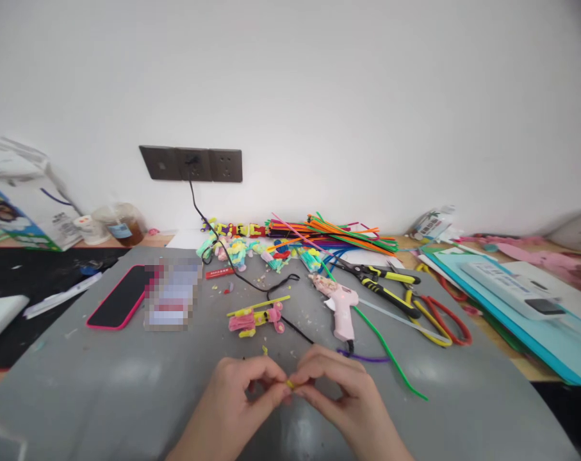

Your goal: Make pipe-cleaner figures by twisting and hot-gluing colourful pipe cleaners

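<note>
My left hand (246, 397) and my right hand (341, 394) meet at the fingertips over the front of the grey board. Both are closed in a pinch on a small yellow piece of pipe cleaner (291, 384), mostly hidden by the fingers. Just beyond them lies a pink and yellow pipe-cleaner figure (256, 320), with a straight yellow pipe cleaner (271, 303) along its far side. A tiny yellow scrap (265, 351) rests near my left fingers. To the right lies a pale pink glue gun (342, 310), beside a long green pipe cleaner (386, 346).
Pliers (391, 294) and scissors with red and yellow handles (444, 320) lie at right, near turquoise folders (511, 314). Pipe-cleaner bundles (338, 234) and small figures (237, 250) line the back. A phone (124, 298) lies left. A black cord (232, 266) crosses the board (127, 384).
</note>
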Demonstrator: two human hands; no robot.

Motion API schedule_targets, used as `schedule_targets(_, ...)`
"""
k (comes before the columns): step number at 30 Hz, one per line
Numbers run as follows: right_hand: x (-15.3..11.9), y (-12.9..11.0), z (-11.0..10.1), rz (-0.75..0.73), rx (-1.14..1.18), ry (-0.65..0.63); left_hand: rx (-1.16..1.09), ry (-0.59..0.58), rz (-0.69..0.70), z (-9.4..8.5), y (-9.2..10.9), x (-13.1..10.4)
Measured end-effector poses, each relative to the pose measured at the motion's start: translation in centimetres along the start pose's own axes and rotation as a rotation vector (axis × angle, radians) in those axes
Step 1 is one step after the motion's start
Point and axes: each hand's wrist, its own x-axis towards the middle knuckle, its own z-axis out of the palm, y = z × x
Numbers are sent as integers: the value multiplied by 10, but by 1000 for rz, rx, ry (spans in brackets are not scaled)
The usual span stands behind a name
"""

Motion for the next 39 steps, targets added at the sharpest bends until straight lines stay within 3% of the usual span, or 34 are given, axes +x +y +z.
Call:
schedule_targets(7, -1, -1, -2, 16, -61, -57, 124, 74, 106, 0, -5, -2)
schedule_targets(12, -6, -2, -1, 42, -142, -35, 254, 221, 383, 3, -11, -2)
schedule_targets(16, -9, -4, -1, 57, -181, -107, 333, 330, 573, 5, -15, -3)
schedule_targets(24, -9, -2, -3, 163, -216, -185, 392, 298, 656, 5, -15, 5)
schedule_targets(29, -2, 19, -11, 165, -427, -39, 426, 359, 567, -3, -24, 22)
schedule_targets(31, 7, 30, -18, 110, -607, -9, 442, 424, 494, -20, -26, 32)
schedule_targets(33, 19, 41, -23, 104, -760, -35, 492, 457, 290, -43, -24, 45)
schedule_targets(36, 35, 53, -29, 137, -848, -76, 573, 278, -79, -73, -15, 69)
schedule_targets(39, 43, 55, -39, 163, -856, -76, 538, 120, -128, -85, -10, 95)
